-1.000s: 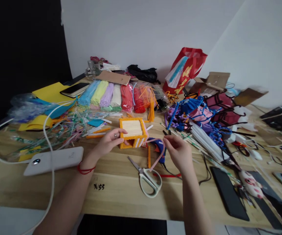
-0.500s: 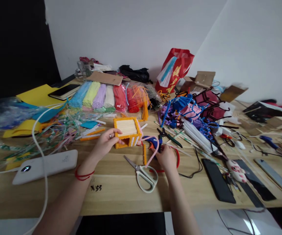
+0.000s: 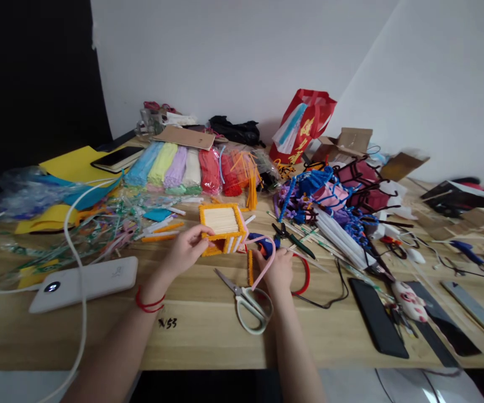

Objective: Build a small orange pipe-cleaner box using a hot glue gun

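Note:
My left hand (image 3: 186,250) holds a small box (image 3: 223,227) of pale wooden sticks edged with orange pipe cleaner, tilted just above the wooden table (image 3: 208,336). A pink pipe cleaner (image 3: 268,258) loops from the box's right side down toward my right hand (image 3: 278,269). That hand lies closed over the handle of a blue glue gun (image 3: 260,242) on the table. A red pipe cleaner (image 3: 304,274) curves around the right hand's far side. White-handled scissors (image 3: 250,302) lie open just in front of both hands.
A white power bank (image 3: 86,281) with a white cable (image 3: 70,246) lies left. Bags of coloured pipe cleaners (image 3: 191,167) sit behind the box, a red bag (image 3: 304,124) and a heap of pipe-cleaner crafts (image 3: 334,197) right. Black pliers (image 3: 292,237) and a black phone (image 3: 378,324) lie nearby.
My right hand let the pink pipe cleaner hang and dropped from mid-air onto the blue glue gun. The left hand kept hold of the box. The camera swung slightly.

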The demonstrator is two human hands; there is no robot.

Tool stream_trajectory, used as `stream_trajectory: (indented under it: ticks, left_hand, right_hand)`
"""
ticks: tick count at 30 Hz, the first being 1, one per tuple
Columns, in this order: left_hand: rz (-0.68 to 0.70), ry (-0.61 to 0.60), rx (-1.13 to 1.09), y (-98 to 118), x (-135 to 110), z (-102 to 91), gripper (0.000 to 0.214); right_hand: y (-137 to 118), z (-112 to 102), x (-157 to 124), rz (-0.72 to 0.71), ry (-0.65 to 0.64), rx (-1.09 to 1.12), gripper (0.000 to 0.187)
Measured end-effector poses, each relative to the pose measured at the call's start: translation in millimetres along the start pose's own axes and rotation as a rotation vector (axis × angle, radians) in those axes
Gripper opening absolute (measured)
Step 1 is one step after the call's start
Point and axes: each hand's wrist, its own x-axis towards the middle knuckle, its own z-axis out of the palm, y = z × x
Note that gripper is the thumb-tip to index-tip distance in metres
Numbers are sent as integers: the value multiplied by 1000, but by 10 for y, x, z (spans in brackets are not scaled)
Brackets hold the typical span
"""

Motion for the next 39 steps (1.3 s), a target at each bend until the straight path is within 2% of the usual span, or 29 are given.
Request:
stream_trajectory:
  ticks: [4, 9, 13, 16, 18, 21, 24, 26, 28, 31, 33, 36, 39]
  left_hand:
    - [116, 69, 207, -58, -11, -10, 25]
    - [249, 98, 530, -33, -33, -70, 31]
    - [367, 135, 728, 14, -56, -89, 35]
    - [474, 216, 749, 48, -60, -89, 42]
    - [539, 262, 727, 64, -56, -87, 45]
    - [619, 301, 734, 67, -43, -78, 38]
    - [656, 326, 772, 39, -33, -63, 31]
    - [656, 338, 776, 12, -29, -50, 26]
    - [645, 333, 773, -11, -28, -35, 20]
    - [578, 309, 716, -9, -27, -14, 13]
    - [491, 308, 611, 21, -23, -10, 10]
    - [319, 361, 390, 75, -9, -35, 24]
    - [127, 444, 170, 77, 21, -95, 30]
  right_hand:
    - [-28, 5, 40, -16, 1, -9, 66]
    - [-27, -23, 85, -51, -67, 36, 54]
    - [39, -94, 110, -4, -76, 86, 56]
    - [83, -184, 136, 73, -95, 184, 58]
    - [99, -256, 163, 130, -65, 277, 61]
    - [134, -370, 222, 194, 85, 422, 63]
    - [216, -488, 270, 230, 161, 644, 52]
    - [276, -573, 267, 244, 89, 864, 45]
    - [311, -660, 220, 213, -36, 1107, 41]
    - [287, -778, 78, 40, -222, 1346, 39]
    - [226, -836, -33, -55, -330, 1359, 37]
    - [96, -882, -182, -148, -453, 1319, 33]
    - [-53, -865, -300, -241, -481, 1214, 33]
